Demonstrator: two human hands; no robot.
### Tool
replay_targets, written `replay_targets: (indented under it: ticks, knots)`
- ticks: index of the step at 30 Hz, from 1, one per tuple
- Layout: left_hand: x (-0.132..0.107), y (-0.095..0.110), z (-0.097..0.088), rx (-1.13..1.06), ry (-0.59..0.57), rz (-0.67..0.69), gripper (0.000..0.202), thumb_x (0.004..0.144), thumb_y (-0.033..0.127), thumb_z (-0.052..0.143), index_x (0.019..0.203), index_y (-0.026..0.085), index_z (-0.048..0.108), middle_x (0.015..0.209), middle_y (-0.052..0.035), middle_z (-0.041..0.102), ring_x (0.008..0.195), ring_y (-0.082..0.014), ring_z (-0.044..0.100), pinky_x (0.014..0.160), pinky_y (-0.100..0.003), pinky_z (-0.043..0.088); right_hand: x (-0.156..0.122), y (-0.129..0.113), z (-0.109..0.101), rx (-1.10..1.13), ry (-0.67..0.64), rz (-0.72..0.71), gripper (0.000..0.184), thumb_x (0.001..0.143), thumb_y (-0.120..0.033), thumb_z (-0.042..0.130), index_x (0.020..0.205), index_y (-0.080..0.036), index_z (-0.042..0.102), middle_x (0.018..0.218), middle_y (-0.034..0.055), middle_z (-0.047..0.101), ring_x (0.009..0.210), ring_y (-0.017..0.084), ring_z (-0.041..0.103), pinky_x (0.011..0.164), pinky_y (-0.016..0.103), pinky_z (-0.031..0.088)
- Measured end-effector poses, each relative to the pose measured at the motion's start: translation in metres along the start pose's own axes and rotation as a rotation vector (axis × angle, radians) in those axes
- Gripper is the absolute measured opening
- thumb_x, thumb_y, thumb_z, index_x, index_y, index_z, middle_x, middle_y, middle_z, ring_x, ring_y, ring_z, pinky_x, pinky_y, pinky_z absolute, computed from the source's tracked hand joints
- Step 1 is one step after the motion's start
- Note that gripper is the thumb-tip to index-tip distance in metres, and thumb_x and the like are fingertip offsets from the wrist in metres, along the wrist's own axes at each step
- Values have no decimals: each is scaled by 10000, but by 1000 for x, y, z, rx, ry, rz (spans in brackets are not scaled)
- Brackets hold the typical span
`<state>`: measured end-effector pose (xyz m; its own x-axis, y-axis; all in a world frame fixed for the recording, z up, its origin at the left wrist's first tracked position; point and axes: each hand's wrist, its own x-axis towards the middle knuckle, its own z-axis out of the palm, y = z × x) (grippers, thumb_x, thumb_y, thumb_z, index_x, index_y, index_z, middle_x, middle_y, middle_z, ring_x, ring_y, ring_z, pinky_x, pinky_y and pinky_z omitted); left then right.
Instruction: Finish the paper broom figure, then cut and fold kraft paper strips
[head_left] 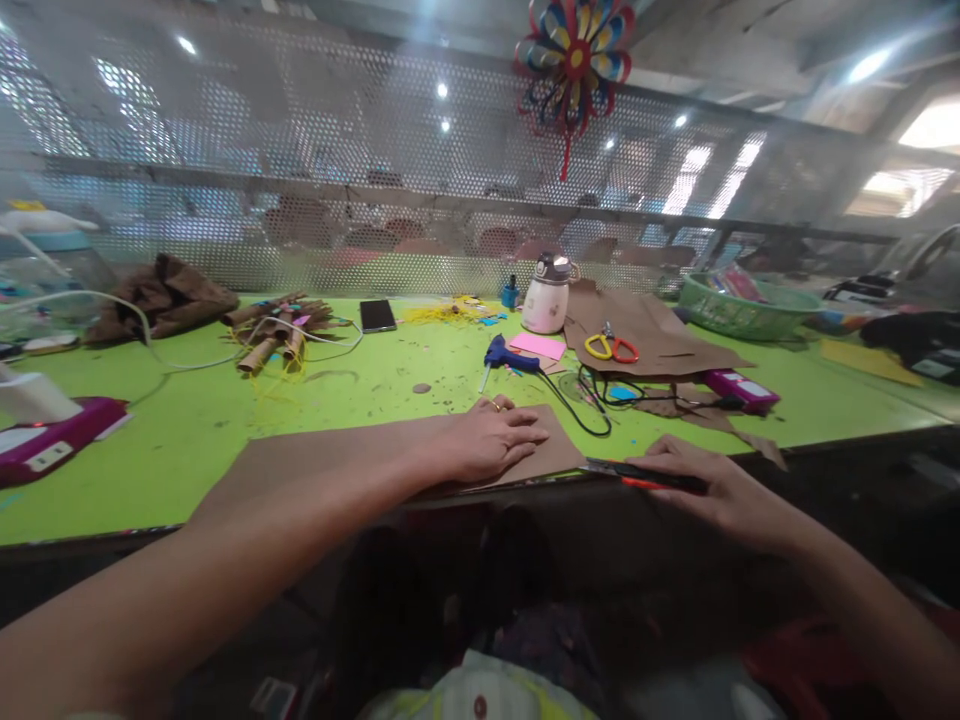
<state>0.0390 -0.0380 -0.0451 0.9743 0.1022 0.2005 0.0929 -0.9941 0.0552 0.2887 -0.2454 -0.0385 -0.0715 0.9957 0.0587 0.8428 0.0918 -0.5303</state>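
A folded-looking sheet of brown kraft paper (300, 458) lies along the front edge of the green table. My left hand (491, 440) rests flat on it, fingers stretched to the right, a ring on one finger. My right hand (705, 480) grips a black and orange utility knife (652, 474) just past the table's front edge. The knife's blade points left, its tip at the paper's right corner. Behind my left hand stands a blue glue gun (514, 355) with its cord trailing right.
Yellow-and-red-handled scissors (611, 346) lie on more brown paper (660, 320). Behind are a pink-white bottle (546, 300), a phone (377, 316) and rolled paper tubes (274, 335). Purple power strips (742, 391) sit at both sides. A green basket (742, 310) stands at back right.
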Motion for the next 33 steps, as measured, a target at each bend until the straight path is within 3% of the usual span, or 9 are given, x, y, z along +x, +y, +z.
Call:
replay_targets:
  ticks: [9, 18, 26, 33]
  knots:
    - [-1, 0, 2, 3, 6, -9, 415, 942, 408, 254, 1258, 329, 510, 1383, 10, 445, 1112, -218, 409, 925, -364, 268, -17, 9, 3, 25, 49, 36, 391, 840, -442, 525, 1184, -276, 606, 1028, 66, 593, 961, 237, 561, 892, 373, 418]
    - [0, 1, 2, 14, 11, -6, 415, 946, 390, 240, 1248, 321, 516, 1357, 17, 473, 1101, -218, 420, 909, -377, 268, 3, -8, 4, 6, 13, -11, 380, 869, -416, 483, 1189, -246, 601, 1009, 78, 575, 932, 211, 557, 883, 375, 419]
    - [-1, -2, 6, 11, 48, 31, 432, 950, 397, 219, 1284, 320, 481, 1361, -7, 464, 1099, -220, 422, 921, -372, 282, -13, 0, -2, 40, 18, 54, 369, 833, -454, 533, 1139, -272, 632, 1051, 73, 589, 1002, 251, 541, 908, 389, 415]
    - [-1, 0, -1, 21, 37, 59, 437, 942, 430, 234, 1273, 307, 492, 1344, -32, 466, 1078, -224, 441, 920, -369, 288, -13, -3, 14, 69, 120, 49, 408, 824, -479, 529, 1142, -248, 640, 997, 72, 613, 941, 236, 571, 867, 362, 441]
